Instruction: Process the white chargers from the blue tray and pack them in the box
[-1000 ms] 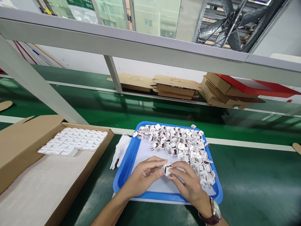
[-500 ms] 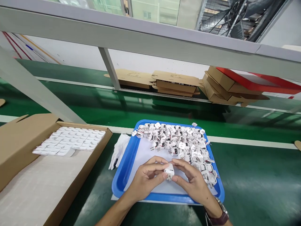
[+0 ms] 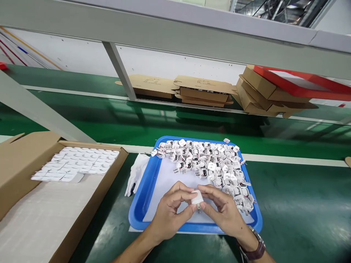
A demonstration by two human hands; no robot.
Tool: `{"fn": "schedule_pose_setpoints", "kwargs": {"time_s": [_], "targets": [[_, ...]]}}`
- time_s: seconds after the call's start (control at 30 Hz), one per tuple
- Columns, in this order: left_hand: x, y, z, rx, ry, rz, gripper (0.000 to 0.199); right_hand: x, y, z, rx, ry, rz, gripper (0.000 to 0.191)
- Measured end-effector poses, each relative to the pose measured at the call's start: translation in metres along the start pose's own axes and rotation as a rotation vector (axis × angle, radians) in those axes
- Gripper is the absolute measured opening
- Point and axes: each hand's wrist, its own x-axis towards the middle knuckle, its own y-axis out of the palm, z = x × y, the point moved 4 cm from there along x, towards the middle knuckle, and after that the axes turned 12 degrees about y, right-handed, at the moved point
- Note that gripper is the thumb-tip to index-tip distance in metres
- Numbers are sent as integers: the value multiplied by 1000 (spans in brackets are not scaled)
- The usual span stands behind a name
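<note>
A white plug charger (image 3: 197, 197) is pinched between both hands over the near part of a blue tray (image 3: 137, 210). My left hand (image 3: 175, 208) grips its left side with thumb and fingers. On the other side, my right hand (image 3: 221, 208) has its thumb low by the metal prongs and its fingers along the top. Behind the hands, many open white charger housings (image 3: 203, 157) with wires and loose caps crowd the back and right of the tray, on a white sheet (image 3: 167, 182).
On the left lies an open cardboard box (image 3: 90, 213) with rows of white pieces (image 3: 79, 160). A white glove (image 3: 137, 171) rests beside the tray. Flat cardboard boxes (image 3: 204, 86) and a red box lid (image 3: 304, 82) stand behind a grey frame bar (image 3: 175, 33).
The charger has tilted in my fingers, so its prongs now point more downward and its smooth white face shows. Both hands keep their hold. The camera view has dipped slightly.
</note>
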Motion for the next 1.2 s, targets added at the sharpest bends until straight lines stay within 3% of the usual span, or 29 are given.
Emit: {"fn": "schedule_pose_setpoints", "kwargs": {"time_s": [0.47,0.6,0.73,0.87,0.97,1.07,1.13,1.2], "targets": [[4,1,3,-46,-88,95,28,0,3,-4,66,120,-71,40],[0,4,7,157,-119,87,47,1,4,-7,75,165,-85,39],[-1,6,14,325,-73,47,43,0,3,-12,19,159,-158,34],[6,3,10,416,36,14,41,1,0,-11,-107,59,-234,29],[12,-3,-13,577,197,-18,38,-2,-2,-9,-246,-69,-294,26],[13,-27,-55,793,296,-119,39,-5,-3,-15,-425,-114,-353,25],[9,-57,-88,969,266,-183,36,-7,-3,-22,-471,-91,-345,28],[1,-100,-118,1189,187,-254,35,-9,-3,-28,-467,-45,-313,32]]}}
